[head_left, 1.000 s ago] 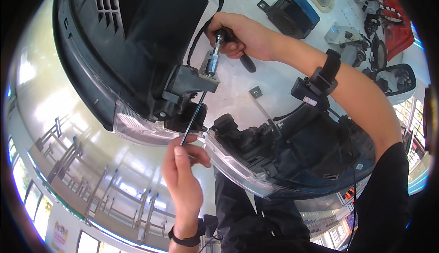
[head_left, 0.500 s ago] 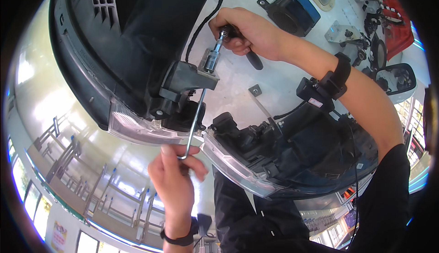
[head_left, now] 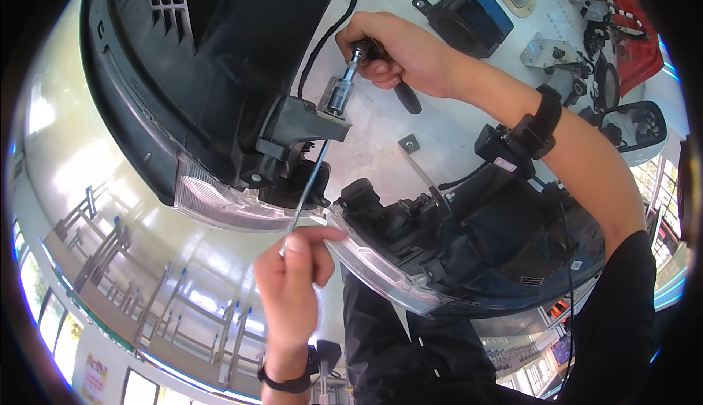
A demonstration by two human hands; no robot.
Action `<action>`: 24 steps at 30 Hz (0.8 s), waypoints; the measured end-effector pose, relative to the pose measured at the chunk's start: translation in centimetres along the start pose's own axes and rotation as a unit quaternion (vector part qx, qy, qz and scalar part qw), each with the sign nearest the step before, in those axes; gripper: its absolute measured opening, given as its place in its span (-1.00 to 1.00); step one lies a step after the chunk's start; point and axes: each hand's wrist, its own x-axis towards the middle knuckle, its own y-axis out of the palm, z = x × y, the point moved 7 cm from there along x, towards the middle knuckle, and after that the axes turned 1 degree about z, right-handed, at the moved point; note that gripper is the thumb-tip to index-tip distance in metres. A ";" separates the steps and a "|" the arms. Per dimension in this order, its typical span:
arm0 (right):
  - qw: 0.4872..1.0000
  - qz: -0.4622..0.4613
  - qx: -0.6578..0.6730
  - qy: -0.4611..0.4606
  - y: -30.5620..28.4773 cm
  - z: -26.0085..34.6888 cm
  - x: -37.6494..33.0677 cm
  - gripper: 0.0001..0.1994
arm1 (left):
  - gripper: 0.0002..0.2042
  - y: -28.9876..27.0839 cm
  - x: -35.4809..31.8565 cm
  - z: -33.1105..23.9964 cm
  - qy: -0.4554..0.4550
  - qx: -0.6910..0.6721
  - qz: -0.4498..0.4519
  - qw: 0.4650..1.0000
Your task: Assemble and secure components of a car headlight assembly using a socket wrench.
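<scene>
My right hand (head_left: 395,50) is wrapped round the head of a ratchet wrench (head_left: 407,99), whose dark handle sticks out below the fingers. From it a chrome extension and socket (head_left: 339,96) reach down onto the grey bracket tab (head_left: 300,123) of a black headlight housing (head_left: 220,75). Under that tab a long, thin L-shaped hex key (head_left: 311,189) runs down to my left hand (head_left: 289,280). The thumb and fingers close on its lower end, with the index finger stretched out to the right. What the key's upper end meets is hidden behind the tab.
A second headlight (head_left: 469,251) lies at the near right, close to my body. Beyond my right arm are a black-and-blue horn-like part (head_left: 472,20), a wing mirror (head_left: 635,127) and a red lamp (head_left: 637,20). A black cable (head_left: 322,42) curves beside the left housing.
My left hand has swung slightly to the right and turned with the hex key's lower end, which shifted a little left. My right hand and the ratchet wrench look almost unmoved.
</scene>
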 end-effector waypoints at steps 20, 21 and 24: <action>1.000 0.001 0.003 0.002 0.1 -0.1 -0.3 -0.69 | -0.81 0.0 -1.0 -1.8 0.181 0.285 -0.094 0.936; 1.000 0.001 0.007 0.002 0.2 -0.1 -0.3 -0.69 | -0.81 -0.2 -1.0 -2.4 0.181 0.285 -0.093 0.937; 1.000 0.001 0.009 0.003 0.1 -0.1 -0.1 -0.68 | -0.54 -0.4 -0.1 1.3 -0.185 -0.303 0.003 0.935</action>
